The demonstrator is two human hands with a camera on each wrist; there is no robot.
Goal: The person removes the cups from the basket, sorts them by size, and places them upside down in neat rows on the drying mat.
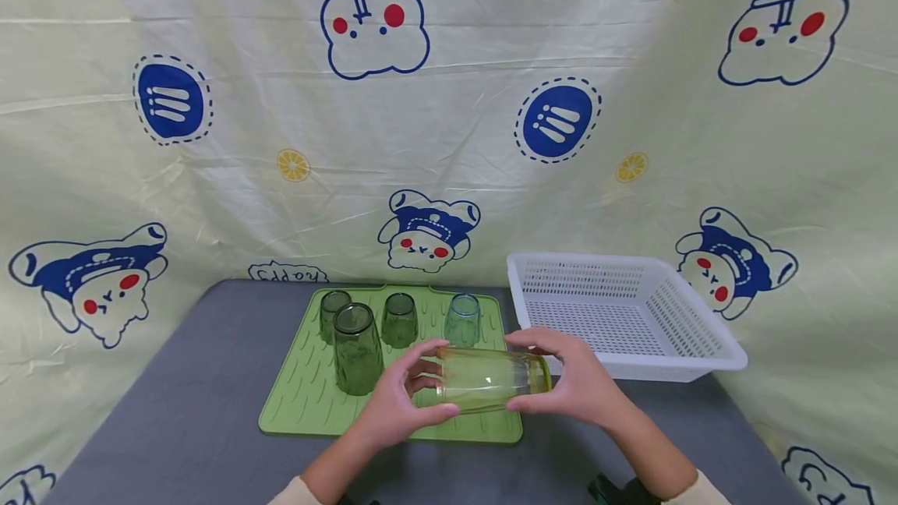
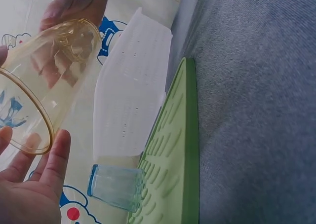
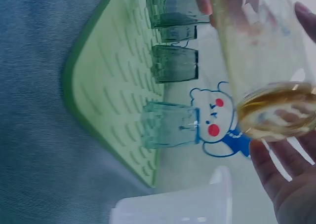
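A yellow-tinted drinking glass (image 1: 484,382) lies sideways in the air over the front right of a green drying mat (image 1: 302,407). My left hand (image 1: 401,400) holds it by the rim end, thumb below and fingers above. At the thick base end, my right hand (image 1: 578,377) grips it between thumb and fingers. On the mat stand a tall green glass (image 1: 358,357), two small green glasses, one at the back left (image 1: 330,326) and one in the middle (image 1: 400,322), and a small bluish glass (image 1: 462,322). The left wrist view shows the open rim of the yellow glass (image 2: 49,135).
To the right of the mat, a white perforated plastic basket (image 1: 631,361) rests on the grey cloth-covered table (image 1: 210,396). A printed curtain (image 1: 477,123) hangs behind the table. Something black (image 1: 617,489) lies by my right forearm at the bottom edge.
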